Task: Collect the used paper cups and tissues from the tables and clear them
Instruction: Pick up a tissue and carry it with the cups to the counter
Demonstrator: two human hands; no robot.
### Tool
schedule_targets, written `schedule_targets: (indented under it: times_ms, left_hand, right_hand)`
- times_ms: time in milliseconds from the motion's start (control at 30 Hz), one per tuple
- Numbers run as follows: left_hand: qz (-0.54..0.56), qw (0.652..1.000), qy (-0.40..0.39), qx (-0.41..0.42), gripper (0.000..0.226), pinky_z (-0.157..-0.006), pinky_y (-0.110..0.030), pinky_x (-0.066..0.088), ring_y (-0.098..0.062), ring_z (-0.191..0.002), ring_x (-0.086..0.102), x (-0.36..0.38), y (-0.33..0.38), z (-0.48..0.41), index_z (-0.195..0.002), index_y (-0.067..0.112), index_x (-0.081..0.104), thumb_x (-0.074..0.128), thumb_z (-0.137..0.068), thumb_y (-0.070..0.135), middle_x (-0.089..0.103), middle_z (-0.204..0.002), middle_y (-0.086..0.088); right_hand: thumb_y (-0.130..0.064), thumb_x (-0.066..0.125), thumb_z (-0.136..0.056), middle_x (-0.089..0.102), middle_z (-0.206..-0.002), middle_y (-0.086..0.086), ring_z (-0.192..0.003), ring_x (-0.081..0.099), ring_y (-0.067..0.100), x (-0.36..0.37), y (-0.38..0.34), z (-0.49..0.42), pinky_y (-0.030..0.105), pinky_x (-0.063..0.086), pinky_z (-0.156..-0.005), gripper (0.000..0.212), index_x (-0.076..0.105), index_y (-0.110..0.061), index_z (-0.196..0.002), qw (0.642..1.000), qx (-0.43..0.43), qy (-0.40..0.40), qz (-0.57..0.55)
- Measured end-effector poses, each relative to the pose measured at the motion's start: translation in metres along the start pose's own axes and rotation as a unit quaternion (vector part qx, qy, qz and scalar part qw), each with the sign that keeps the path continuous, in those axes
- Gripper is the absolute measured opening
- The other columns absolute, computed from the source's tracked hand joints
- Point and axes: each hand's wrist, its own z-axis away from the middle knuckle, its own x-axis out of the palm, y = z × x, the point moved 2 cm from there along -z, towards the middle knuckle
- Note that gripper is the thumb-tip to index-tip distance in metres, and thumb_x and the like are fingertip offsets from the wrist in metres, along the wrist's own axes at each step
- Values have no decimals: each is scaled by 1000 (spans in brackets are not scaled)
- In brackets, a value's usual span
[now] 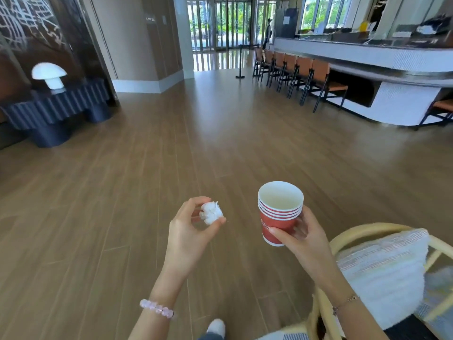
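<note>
My left hand pinches a crumpled white tissue ball between thumb and fingertips, held out over the wooden floor. To its right, my right hand grips a stack of several nested red paper cups with white rims, upright, the top cup's inside looking empty. Both hands hang at about the same height, a short gap apart. No table is in view near the hands.
A rattan chair with a white cushion stands at the lower right. A long counter with orange chairs runs along the right. A dark fluted console with a mushroom lamp sits left. Glass doors lie far ahead.
</note>
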Motion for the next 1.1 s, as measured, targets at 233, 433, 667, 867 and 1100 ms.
schedule_targets:
  times_ms: [233, 433, 667, 867, 1100]
  left_hand:
    - [42, 995, -87, 31, 39, -74, -7, 43, 3, -87, 61, 56, -36, -169, -97, 35, 62, 81, -69, 16, 66, -96, 14]
    - [73, 984, -157, 52, 41, -75, -9, 45, 2, -88, 61, 109, -52, -289, -92, 45, 61, 81, -69, 17, 65, -93, 20]
    - [87, 967, -226, 76, 41, -74, -8, 44, 1, -88, 62, 196, -68, -389, -94, 45, 61, 81, -68, 19, 65, -94, 20]
    - [93, 956, -264, 89, 42, -72, -7, 43, 2, -89, 61, 299, -72, -470, -94, 46, 61, 82, -67, 22, 65, -97, 19]
    - [117, 938, -307, 114, 38, -74, -8, 44, 0, -92, 62, 444, -36, -574, -95, 42, 62, 81, -68, 23, 65, -97, 19]
  right_hand:
    - [-10, 81, -70, 68, -112, -10, -99, 65, -1, 6, 25, -134, 10, 50, -75, 65, 52, -25, -126, 994, 6, 101, 36]
    - [-17, 83, -67, 69, -107, -13, -98, 65, 3, -4, 33, -226, 18, 53, -78, 62, 54, -31, -120, 980, 22, 188, 56]
    - [-18, 83, -68, 68, -110, -9, -101, 65, 8, -46, 46, -321, 27, 50, -85, 63, 54, -27, -123, 961, 20, 268, 62]
    - [-22, 83, -69, 68, -106, -18, -100, 63, -1, -106, 70, -416, 17, 50, -80, 59, 55, -33, -120, 951, 11, 299, 72]
    - [-19, 82, -70, 68, -102, -20, -95, 63, -5, -206, 79, -532, 7, 48, -72, 56, 55, -35, -116, 937, -3, 342, 74]
